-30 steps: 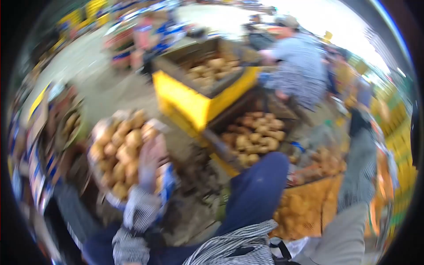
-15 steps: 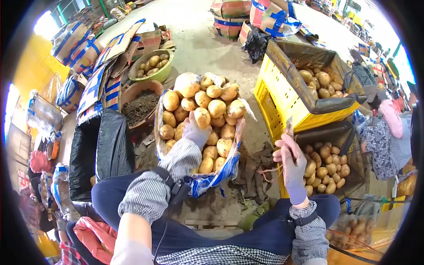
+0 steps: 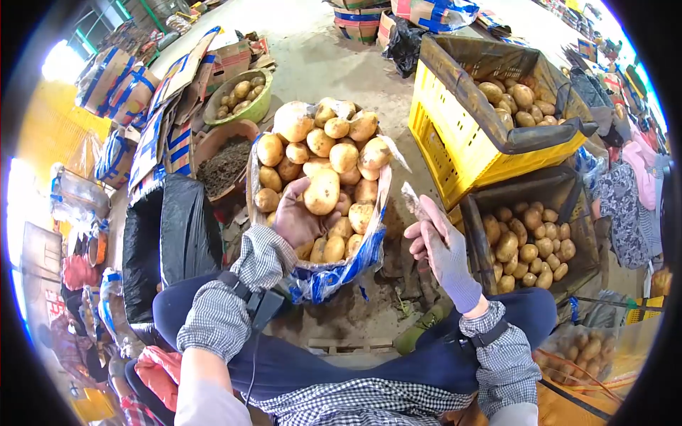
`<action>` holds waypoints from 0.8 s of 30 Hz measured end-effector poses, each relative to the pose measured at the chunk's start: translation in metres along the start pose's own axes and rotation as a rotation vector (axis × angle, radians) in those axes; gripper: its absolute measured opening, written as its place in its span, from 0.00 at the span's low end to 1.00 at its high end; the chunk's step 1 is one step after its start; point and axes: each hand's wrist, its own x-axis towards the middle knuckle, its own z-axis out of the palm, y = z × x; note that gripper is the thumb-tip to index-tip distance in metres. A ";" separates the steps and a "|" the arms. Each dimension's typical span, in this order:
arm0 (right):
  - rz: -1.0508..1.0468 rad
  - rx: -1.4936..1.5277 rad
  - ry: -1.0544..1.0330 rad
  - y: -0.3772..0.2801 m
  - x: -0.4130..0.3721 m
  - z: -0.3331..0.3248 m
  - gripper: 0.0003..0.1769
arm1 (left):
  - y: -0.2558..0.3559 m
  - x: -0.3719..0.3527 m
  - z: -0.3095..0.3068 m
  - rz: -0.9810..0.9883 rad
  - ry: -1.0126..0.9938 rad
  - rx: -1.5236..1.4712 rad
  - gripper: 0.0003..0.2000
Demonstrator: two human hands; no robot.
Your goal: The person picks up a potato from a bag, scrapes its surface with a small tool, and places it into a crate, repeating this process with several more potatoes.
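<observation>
In the head view my left hand, gloved and palm up, cups a large potato above the front of a potato-filled carton. The carton has a plastic liner and blue tape. Potatoes are heaped up in it behind that hand. My right hand, also gloved, is raised to the right of the carton, its fingers pointing up and left. A thin, dirty whitish-brown piece sticks up from its fingers; its kind cannot be made out.
Two yellow crates of potatoes stand at right, one behind the other. Left are a black-lined box, a brown tub of soil and a green basin of potatoes. Cardboard leans behind; a person's patterned clothing shows far right.
My left hand has turned palm up and drawn back towards me, with the potato in it. My right hand has moved left, and its thin piece now tilts left.
</observation>
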 end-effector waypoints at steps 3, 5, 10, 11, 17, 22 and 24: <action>0.007 0.037 -0.038 0.002 -0.004 0.017 0.26 | -0.025 -0.041 0.029 -0.047 -0.105 -0.019 0.32; 0.008 0.163 -0.072 0.004 -0.009 0.025 0.25 | -0.040 -0.058 0.038 -0.062 -0.171 0.041 0.35; 0.036 0.121 -0.109 -0.009 -0.021 0.039 0.26 | -0.072 -0.091 0.055 0.648 0.156 1.667 0.45; 0.040 0.102 -0.149 -0.009 -0.024 0.041 0.25 | -0.075 -0.095 0.054 0.619 0.200 1.674 0.47; -0.010 -0.114 -0.323 0.006 -0.036 0.053 0.24 | -0.086 -0.091 0.052 0.603 0.298 1.762 0.47; 0.078 -0.067 -0.480 -0.003 -0.040 0.052 0.24 | -0.089 -0.079 0.034 0.689 0.178 1.409 0.39; 0.054 0.048 -0.162 -0.007 -0.034 0.050 0.24 | -0.082 -0.082 0.035 0.368 0.167 0.985 0.34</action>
